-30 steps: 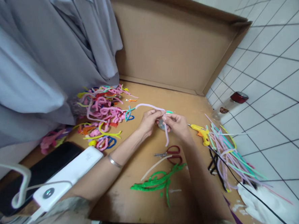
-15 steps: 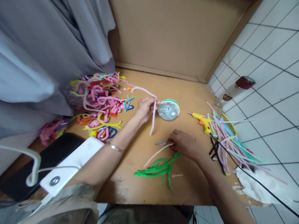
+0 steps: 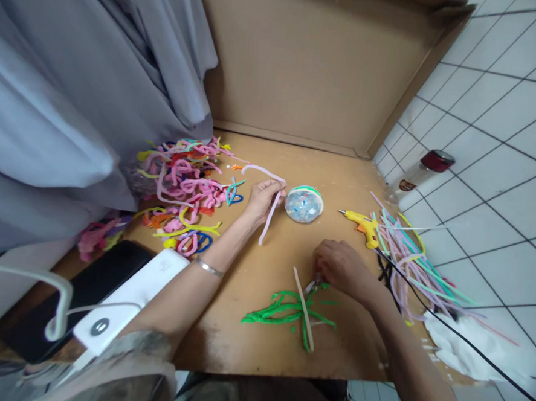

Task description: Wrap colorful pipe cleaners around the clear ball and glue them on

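My left hand (image 3: 264, 199) is closed, pinching a bent lilac pipe cleaner (image 3: 270, 219); one end hangs down and the other reaches back and left. Just right of its fingertips sits a round, clear bluish dome (image 3: 304, 205) with a green and white rim. My right hand (image 3: 339, 265) is curled low over the table, its fingers mostly hidden. Small metal scissors (image 3: 310, 286), only partly visible, stick out below it. Left of that hand, a cream strip (image 3: 304, 308) lies across several green pipe cleaners (image 3: 272, 313).
A yellow glue gun (image 3: 361, 226) with a black cord lies right, beside a bundle of pipe cleaners (image 3: 410, 257). Colourful twisted pipe cleaners (image 3: 190, 180) are heaped left. A white power bank (image 3: 130, 295) is near my left forearm. A red-lidded bottle (image 3: 417, 173) and white tissue (image 3: 461, 339) are right.
My right hand has moved slightly right and down, and the scissors now point downward. The cream strip has shifted and turned onto the green pipe cleaners. The lilac pipe cleaner's hanging end has swung left.
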